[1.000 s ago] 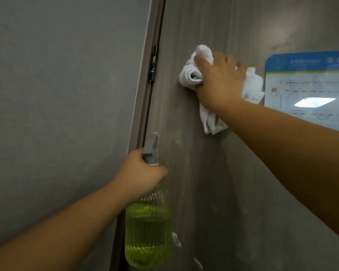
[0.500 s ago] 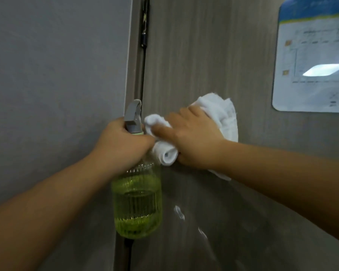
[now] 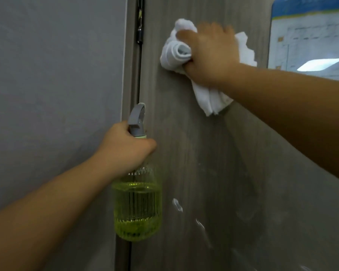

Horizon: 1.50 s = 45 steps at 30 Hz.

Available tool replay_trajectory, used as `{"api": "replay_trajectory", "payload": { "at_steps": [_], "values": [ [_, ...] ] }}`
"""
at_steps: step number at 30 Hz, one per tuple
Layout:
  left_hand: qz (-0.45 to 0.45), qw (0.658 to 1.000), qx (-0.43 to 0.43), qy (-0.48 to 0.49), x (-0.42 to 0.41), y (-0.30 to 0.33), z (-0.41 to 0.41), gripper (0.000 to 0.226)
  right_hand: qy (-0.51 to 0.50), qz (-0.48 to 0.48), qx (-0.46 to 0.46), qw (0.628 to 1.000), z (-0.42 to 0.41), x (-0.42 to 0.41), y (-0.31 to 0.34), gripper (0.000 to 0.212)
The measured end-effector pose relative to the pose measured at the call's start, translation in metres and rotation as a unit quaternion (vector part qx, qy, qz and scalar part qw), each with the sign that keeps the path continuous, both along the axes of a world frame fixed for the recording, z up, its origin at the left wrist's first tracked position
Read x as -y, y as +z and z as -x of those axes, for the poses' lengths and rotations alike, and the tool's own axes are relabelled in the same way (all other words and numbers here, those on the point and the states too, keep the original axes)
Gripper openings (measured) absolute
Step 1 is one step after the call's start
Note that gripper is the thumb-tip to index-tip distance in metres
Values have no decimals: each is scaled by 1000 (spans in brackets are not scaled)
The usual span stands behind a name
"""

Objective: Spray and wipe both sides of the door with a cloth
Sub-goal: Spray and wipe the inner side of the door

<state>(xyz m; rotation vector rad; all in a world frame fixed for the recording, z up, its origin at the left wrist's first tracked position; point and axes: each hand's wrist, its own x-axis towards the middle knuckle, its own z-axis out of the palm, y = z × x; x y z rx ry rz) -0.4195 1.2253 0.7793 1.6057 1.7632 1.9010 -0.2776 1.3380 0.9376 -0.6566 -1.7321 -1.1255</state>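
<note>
A grey wood-grain door (image 3: pixel 204 173) fills the middle and right of the view. My right hand (image 3: pixel 209 53) grips a bunched white cloth (image 3: pixel 176 51) and presses it against the door high up, near the hinge side. My left hand (image 3: pixel 123 151) grips the neck of a clear spray bottle (image 3: pixel 138 208) holding yellow-green liquid, its grey trigger head (image 3: pixel 137 120) pointing up. The bottle hangs in front of the door's left edge. Wet streaks (image 3: pixel 177 205) shine on the door below the bottle.
A grey wall (image 3: pixel 53 94) stands to the left. The door frame (image 3: pixel 130 75) and a dark hinge (image 3: pixel 139 34) run between wall and door. A blue-topped printed notice (image 3: pixel 309 36) is fixed to the door at upper right.
My right hand has swept the cloth up the door, from beside the bottle to high near the hinge. The left hand and bottle sit lower in the view than half a second ago.
</note>
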Motion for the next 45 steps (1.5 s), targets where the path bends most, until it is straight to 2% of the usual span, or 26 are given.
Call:
{"api": "replay_trajectory", "payload": {
  "at_steps": [1, 3, 5, 8, 11, 14, 16, 18, 22, 24, 26, 27, 29, 31, 36, 39, 45],
  "values": [
    [1, 1000, 0, 4, -2, -1, 1, 30, 0, -1, -14, 1000, 4, 0, 0, 48],
    [3, 1000, 2, 14, -5, -3, 0, 22, -3, -26, -2, 1000, 11, -3, -12, 45],
    [5, 1000, 4, 11, -7, -5, -1, 14, 6, -61, 58, 996, 12, -7, -34, 44],
    [13, 1000, -9, 3, -9, -9, -2, 17, 33, -92, 127, 987, 6, -11, -72, 41],
    [21, 999, -24, 20, -11, -15, -2, 24, 56, -78, 170, 981, -9, -9, -109, 37],
    [29, 998, -47, 33, -8, -22, -3, 11, 66, -41, 222, 972, -27, -8, -145, 38],
    [43, 997, -59, 32, -4, -28, -4, 15, 71, -17, 252, 965, -41, -8, -166, 41],
    [57, 996, -68, 18, 2, -32, -5, 24, 64, 9, 280, 958, -57, -7, -182, 49],
    [51, 996, -72, 13, 18, -39, -11, 18, 65, 50, 305, 949, -78, -5, -195, 48],
    [52, 996, -68, 11, 23, -45, -15, 18, 92, 97, 257, 957, -77, 0, -190, 49],
    [59, 996, -73, 3, 26, -52, -21, 25, 139, 152, 126, 971, -79, 13, -179, 49],
    [64, 995, -70, -1, 29, -54, -26, 30, 181, 184, 44, 965, -82, 21, -172, 47],
    [67, 996, -64, -16, 36, -58, -37, 22, 289, 269, -91, 914, -92, 37, -157, 42],
    [70, 995, -49, -49, 40, -64, -49, 22, 349, 323, -161, 865, -105, 49, -143, 37],
    [112, 987, -61, -99, 49, -85, -76, 33, 354, 321, -219, 851, -145, 55, -145, 27],
    [143, 981, -69, -112, 52, -103, -94, 42, 333, 329, -240, 851, -169, 57, -162, 24],
    [189, 970, -54, -144, 43, -139, -122, 47, 330, 367, -292, 819, -200, 54, -207, 24]
  ]
}}
